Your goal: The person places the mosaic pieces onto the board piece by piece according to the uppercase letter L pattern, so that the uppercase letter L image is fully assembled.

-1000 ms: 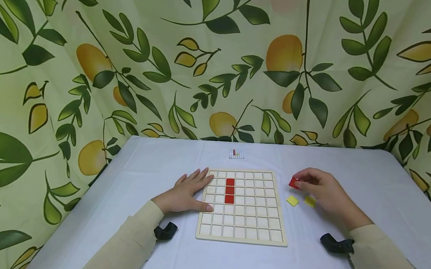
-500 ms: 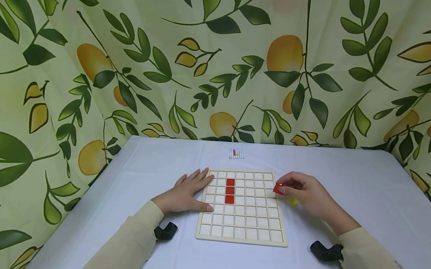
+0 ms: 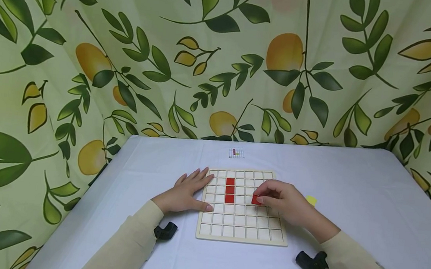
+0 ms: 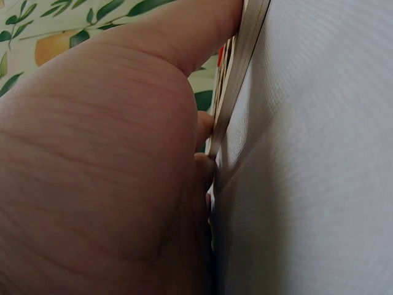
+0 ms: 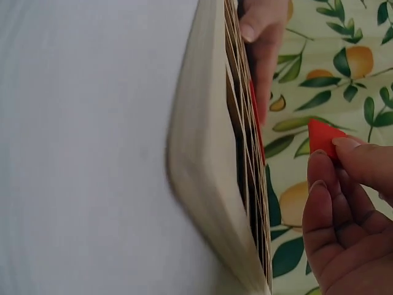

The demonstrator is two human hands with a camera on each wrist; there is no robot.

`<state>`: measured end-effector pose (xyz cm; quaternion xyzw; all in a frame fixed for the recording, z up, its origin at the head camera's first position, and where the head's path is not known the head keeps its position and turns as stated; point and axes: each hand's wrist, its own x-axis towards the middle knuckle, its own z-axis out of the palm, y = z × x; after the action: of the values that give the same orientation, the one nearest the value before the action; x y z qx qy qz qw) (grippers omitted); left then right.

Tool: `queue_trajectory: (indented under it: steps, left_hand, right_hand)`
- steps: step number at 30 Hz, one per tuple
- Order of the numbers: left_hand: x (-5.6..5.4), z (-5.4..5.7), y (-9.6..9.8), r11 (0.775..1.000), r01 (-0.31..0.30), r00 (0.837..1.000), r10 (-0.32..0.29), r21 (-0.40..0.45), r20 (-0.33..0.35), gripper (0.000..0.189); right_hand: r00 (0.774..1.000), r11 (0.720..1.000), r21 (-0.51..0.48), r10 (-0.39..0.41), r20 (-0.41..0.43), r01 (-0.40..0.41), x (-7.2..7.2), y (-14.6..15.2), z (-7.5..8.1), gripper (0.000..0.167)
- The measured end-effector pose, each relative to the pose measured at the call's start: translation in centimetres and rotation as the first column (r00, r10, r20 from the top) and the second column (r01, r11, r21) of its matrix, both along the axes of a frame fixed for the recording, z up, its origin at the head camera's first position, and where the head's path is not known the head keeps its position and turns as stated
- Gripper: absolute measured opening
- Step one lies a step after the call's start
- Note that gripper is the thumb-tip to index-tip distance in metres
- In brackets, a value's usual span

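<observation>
A wooden grid board point(image 3: 240, 241) lies flat on the white-covered table, with three red square tiles point(image 3: 230, 190) in a column in its cells. My left hand point(image 3: 186, 194) rests on the board's left edge, fingers straight and spread, thumb on the rim. Above the right half of the grid, my right hand point(image 3: 287, 202) pinches another red tile point(image 5: 324, 136) between thumb and fingers. In the right wrist view that tile is held apart from the board. A yellow tile point(image 3: 311, 200) lies on the cloth right of the board, partly behind my right hand.
A small printed card point(image 3: 236, 153) with a coloured grid pattern lies behind the board. The table point(image 3: 166, 156) ends at a leaf-and-fruit curtain point(image 3: 206, 64). A black wrist device point(image 3: 311, 262) juts below my right sleeve, and another point(image 3: 165, 231) below my left.
My right hand has carried the red tile leftward from beside the board to above its grid, now covering one of the two yellow tiles. My left hand stays put.
</observation>
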<state>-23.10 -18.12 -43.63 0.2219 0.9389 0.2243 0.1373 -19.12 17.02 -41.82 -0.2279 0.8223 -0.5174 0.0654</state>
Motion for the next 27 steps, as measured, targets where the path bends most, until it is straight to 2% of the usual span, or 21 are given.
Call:
queue_trajectory:
  steps: [18,27]
  left_hand:
    - [-0.1,0.0,0.0,1.0,-0.005,1.0,0.005,-0.014,0.011,0.112]
    - [0.0,0.1,-0.1,1.0,0.001,1.0,-0.001,0.007,0.009,0.11]
  right_hand:
    - [0.999,0.996,0.082,0.037,-0.019,-0.035,0.1,-5.4,-0.9,0.013]
    - [0.998,0.993,0.114,0.048,-0.04,-0.043,-0.1,-6.7,-1.5,0.013]
